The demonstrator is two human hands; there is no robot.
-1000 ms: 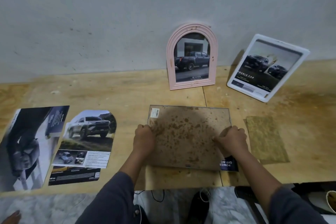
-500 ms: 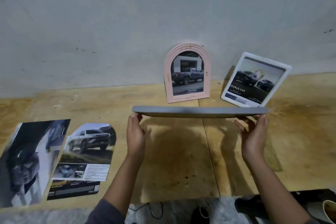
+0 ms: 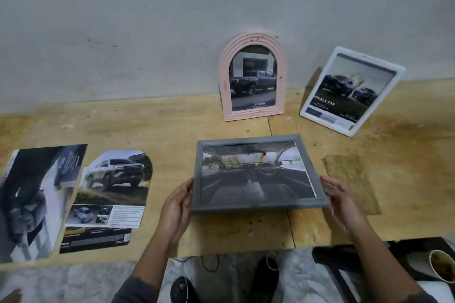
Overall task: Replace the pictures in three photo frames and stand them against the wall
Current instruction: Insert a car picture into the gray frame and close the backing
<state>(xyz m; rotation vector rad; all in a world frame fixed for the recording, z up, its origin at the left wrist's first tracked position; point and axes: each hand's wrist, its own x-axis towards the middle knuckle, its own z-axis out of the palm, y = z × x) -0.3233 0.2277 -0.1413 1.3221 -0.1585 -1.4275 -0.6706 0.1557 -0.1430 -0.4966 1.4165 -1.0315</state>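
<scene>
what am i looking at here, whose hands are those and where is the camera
There is no machine here: a person works with bare hands, and the single camera sits on their head, looking down and forward. The left hand and right hand hold a grey frame by its side edges, face up, showing a car interior. Against the wall lean a pink arched frame and a white frame, both with truck pictures. On the wooden table lie loose car pictures at the left and a brownish sheet at the right.
</scene>
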